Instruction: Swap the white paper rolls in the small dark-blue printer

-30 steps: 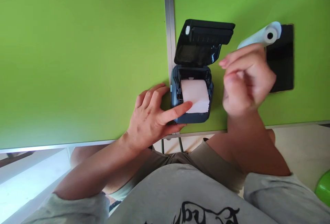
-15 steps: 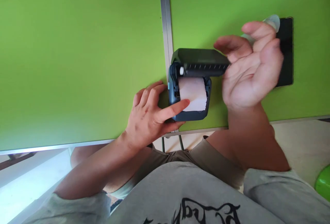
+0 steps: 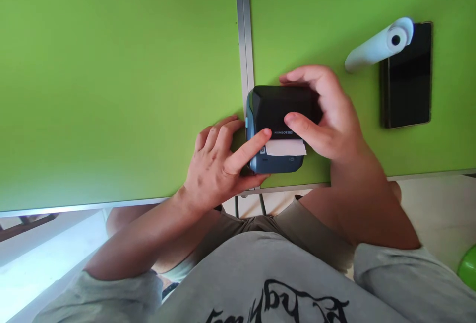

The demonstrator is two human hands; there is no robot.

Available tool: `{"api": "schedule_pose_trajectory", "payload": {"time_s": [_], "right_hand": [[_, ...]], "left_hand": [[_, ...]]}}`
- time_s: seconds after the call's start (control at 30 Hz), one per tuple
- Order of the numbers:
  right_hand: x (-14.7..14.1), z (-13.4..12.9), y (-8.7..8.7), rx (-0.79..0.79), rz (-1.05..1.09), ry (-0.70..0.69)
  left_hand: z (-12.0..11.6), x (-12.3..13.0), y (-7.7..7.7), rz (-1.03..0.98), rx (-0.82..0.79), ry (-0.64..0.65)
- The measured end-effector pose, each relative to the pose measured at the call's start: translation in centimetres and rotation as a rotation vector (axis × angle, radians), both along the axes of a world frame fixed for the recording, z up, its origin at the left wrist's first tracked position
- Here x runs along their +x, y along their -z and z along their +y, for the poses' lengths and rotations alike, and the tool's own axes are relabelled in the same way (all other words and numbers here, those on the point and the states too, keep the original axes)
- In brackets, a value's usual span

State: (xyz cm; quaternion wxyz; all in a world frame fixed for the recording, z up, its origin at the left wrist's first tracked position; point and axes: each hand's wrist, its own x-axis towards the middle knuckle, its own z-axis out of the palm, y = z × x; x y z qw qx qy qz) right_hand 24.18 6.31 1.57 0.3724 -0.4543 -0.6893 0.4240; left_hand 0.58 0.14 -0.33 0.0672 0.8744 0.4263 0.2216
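Observation:
A small dark blue and black label printer [image 3: 280, 109] sits on the table, its lid down. A strip of white paper [image 3: 285, 148] sticks out of the slot at its front. My left hand [image 3: 215, 164] grips the printer's left side, index finger resting on the lid near the printed name and thumb at the front edge. Around the right side curls my right hand [image 3: 330, 114], its thumb on top of the lid and its fingers at the back edge, partly hidden.
Right of the printer, a white paper roll [image 3: 375, 47] stands upright beside a dark phone-like device [image 3: 411, 77]. A metal strip [image 3: 243, 30] divides the green table [image 3: 119, 75]. The table's front edge runs close below the printer.
The printer's lid has gone from raised to down, covering the paper inside. My right hand has moved left onto the lid, uncovering the white roll. The left hand stays on the printer.

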Motion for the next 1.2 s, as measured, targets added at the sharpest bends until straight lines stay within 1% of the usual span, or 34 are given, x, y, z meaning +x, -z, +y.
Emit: {"api": "schedule_pose_trajectory", "payload": {"time_s": [0.13,0.3,0.53,0.67,0.83,0.9,1.07,1.2], "right_hand": [[0.4,0.1,-0.5,0.011,-0.101,-0.088],[0.7,0.7,-0.8,-0.009,-0.124,-0.16],[0.8,1.1,-0.5,0.059,-0.172,-0.23],[0.8,1.1,-0.5,0.054,-0.159,-0.236],[0.6,0.7,-0.8,-0.1,-0.096,-0.184],[0.6,0.6,-0.8,-0.133,-0.075,-0.179],[0.7,0.7,-0.6,-0.139,-0.074,-0.186],[1.1,1.2,-0.6,-0.127,-0.096,-0.237]], "left_hand": [[0.0,0.1,-0.1,0.031,-0.004,-0.007],[-0.1,0.1,0.1,0.023,-0.042,-0.019],[0.1,0.3,0.1,-0.004,-0.037,-0.031],[0.1,0.6,-0.1,-0.002,-0.034,-0.055],[0.0,0.6,-0.2,-0.007,-0.103,-0.066],[-0.1,0.6,-0.1,-0.007,-0.125,-0.068],[-0.2,0.5,0.0,0.017,-0.163,-0.084],[-0.1,0.3,-0.1,-0.015,-0.201,-0.064]]}}
